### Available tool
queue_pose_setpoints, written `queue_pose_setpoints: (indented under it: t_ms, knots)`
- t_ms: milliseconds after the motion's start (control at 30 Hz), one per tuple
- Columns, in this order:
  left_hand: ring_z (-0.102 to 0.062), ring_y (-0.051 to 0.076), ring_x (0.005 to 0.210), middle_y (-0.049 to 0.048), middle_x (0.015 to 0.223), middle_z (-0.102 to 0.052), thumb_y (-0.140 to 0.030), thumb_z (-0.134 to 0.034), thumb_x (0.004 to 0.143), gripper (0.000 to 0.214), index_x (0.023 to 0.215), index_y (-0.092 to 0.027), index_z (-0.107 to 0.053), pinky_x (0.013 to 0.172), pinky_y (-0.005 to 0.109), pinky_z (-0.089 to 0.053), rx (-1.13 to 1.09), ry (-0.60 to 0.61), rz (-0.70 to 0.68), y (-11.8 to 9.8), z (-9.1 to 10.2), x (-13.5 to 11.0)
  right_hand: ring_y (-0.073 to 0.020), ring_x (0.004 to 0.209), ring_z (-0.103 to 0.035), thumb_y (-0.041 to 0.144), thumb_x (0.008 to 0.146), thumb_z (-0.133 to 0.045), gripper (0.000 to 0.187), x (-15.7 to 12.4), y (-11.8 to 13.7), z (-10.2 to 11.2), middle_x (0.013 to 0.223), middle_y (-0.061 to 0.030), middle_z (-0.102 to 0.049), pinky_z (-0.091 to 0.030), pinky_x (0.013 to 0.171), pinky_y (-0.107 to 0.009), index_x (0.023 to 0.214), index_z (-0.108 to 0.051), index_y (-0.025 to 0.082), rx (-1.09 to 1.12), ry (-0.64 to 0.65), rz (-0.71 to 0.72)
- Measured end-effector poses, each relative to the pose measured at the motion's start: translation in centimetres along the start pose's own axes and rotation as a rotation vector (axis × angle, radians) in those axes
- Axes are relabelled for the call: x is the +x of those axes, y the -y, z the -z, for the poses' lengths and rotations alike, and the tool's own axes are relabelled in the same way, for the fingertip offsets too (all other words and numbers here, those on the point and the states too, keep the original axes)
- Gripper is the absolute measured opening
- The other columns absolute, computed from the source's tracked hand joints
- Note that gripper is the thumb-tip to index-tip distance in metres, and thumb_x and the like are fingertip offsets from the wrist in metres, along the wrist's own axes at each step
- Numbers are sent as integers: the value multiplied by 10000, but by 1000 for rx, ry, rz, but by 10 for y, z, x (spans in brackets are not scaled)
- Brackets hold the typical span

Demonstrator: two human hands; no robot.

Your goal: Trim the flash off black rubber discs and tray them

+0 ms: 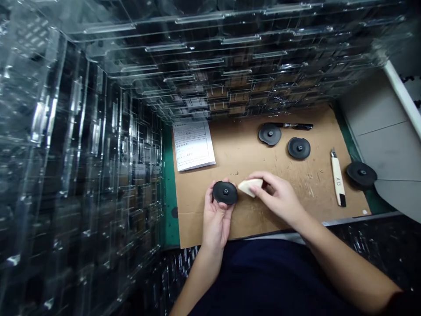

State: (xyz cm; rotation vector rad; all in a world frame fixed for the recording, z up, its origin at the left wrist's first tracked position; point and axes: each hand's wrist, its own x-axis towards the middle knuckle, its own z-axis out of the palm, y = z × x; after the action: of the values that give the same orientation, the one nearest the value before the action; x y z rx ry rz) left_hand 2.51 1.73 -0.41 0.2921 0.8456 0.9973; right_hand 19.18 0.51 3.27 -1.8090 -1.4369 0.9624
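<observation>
My left hand (217,217) is closed around the edge of a black disc (225,192), a round part with a small metal-looking hub at its centre facing up. Pinched in my right hand (276,195) is a cream-coloured wedge-shaped pad (250,187), perhaps a sponge. Its tip points left toward the disc, close to its right edge; whether they touch is hard to tell. Both hands are above a sheet of brown cardboard (204,224).
Similar black discs lie at the back (269,134), beside it (299,148) and at the far right (361,174). A black marker (297,126), a utility knife (337,177) marked A13 and a printed paper (194,147) rest on the cardboard. Stacked clear plastic trays (125,184) wall the left and back.
</observation>
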Motion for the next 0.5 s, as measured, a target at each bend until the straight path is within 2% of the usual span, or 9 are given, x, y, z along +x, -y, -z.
queue_pose_setpoints:
  t_ms: [133,233,300,367,500]
  knots:
    - [-546,241,1189,95,1272,-579,-252,-708,755,519,1231,-279,-502,984,337,-455,12,-9,8,0,1,0,-176,933,-629,209,905,-481,174,3,13,-14,1012,-34,-682,-485,825,-292,1026,-606,206,-5,23,37]
    - [-569,264,1157,97,1263,-582,-263,-720,741,527,1224,-281,-510,963,362,-474,17,2,27,-1,0,0,-135,857,-648,194,887,-525,153,-3,17,-17,945,12,-701,-492,773,-236,986,-635,232,-5,116,75]
    - [-554,237,1177,89,1255,-589,-234,-732,730,527,1210,-278,-519,974,324,-462,18,-4,19,-2,-1,1,-136,832,-650,189,889,-523,152,-4,16,-16,937,-1,-705,-494,743,-236,986,-638,212,-26,106,64]
    - [-543,219,1191,86,1249,-592,-223,-722,740,519,1214,-277,-515,984,300,-450,18,-15,17,-2,-1,1,-155,866,-643,178,892,-511,162,-3,16,-16,954,-23,-699,-489,784,-268,996,-635,191,-44,82,63]
    - [-563,256,1166,89,1272,-575,-263,-703,758,514,1229,-294,-500,975,349,-465,16,-1,60,-2,0,1,-135,874,-639,180,899,-512,163,-1,17,-17,950,6,-696,-482,805,-254,1000,-635,215,-13,126,126]
